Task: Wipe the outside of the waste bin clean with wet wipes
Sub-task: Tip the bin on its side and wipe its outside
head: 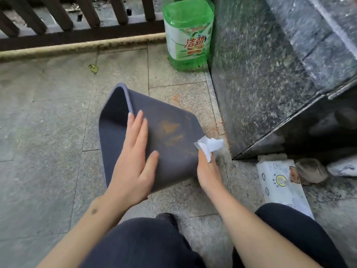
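Bin on its side on the tiled floor, one hand bracing, one hand holding a wipe.

The grey bin [170,140] lies at frame centre, mouth toward 10 o'clock, with orange-brown smears on its upper wall. The left hand [133,163] rests flat on that wall, fingers spread and straight. The right hand [207,169] pinches a crumpled white wipe [209,146] against the bin's base edge at 3 o'clock. A wipe pack [280,182] lies at 4 o'clock; a green bottle [188,35] stands at 12 o'clock.
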{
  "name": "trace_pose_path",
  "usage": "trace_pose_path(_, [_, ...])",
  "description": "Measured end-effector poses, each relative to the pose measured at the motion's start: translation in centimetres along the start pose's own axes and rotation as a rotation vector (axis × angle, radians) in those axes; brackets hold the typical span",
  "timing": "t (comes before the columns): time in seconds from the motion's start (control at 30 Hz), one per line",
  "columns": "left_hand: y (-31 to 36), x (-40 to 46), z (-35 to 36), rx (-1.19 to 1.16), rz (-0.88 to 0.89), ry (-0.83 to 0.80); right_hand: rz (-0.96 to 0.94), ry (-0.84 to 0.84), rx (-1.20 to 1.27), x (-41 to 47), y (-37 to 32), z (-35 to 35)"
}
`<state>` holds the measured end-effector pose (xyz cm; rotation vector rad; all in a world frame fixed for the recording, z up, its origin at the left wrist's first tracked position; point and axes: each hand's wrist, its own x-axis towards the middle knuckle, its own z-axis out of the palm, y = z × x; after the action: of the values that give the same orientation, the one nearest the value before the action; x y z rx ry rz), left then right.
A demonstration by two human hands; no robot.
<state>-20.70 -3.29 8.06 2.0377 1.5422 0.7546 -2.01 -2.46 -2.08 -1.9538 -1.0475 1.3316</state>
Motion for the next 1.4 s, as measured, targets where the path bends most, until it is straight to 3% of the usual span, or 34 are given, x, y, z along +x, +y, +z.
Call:
trace_pose_path(0.1, [-0.6, -0.2, -0.1, -0.04, -0.017, 0.006, 0.098, -0.242, -0.221, 3.3, -1.7, -2.8])
trace_pose_path(0.2, [-0.9, 0.3, 0.1, -0.068, -0.055, 0.034, 0.014, -0.373, -0.332, 4.8, -2.4, -4.8])
trace_pose_path(0.4, [-1.8, 0.0, 0.1, -0.069, -0.049, 0.032, -0.088, -0.295, -0.088, 3.9, 1.5, -4.4])
trace_pose_path(0.57, [-0.8, 0.8, 0.8, -0.058, -0.055, 0.002, -0.217, -0.239, -0.117, 1.1, 0.3, -2.4])
trace_pose_path(0.83, [0.9, 2.3, 1.8, -0.112, -0.062, 0.025, -0.691, -0.518, 0.025, -6.0, -7.7, -0.8])
trace_pose_path(1.0, [1.4, 2.8, 2.1, -0.061, -0.045, 0.029, -0.72, -0.53, 0.02, -4.6, -6.5, -2.1])
trace_pose_path(1.13, [1.7, 2.9, 2.2, -0.024, -0.045, 0.04, -0.589, -0.429, 0.061, -1.6, -2.9, -2.5])
trace_pose_path(1.3, [1.3, 2.9, 2.0, 0.014, -0.018, 0.028, -0.202, -0.219, 0.036, 2.0, 0.6, -3.6])
trace_pose_path(1.4, [1.7, 3.2, 2.3, 0.016, -0.013, 0.014, -0.13, -0.157, 0.086, 3.3, 0.8, -3.6])
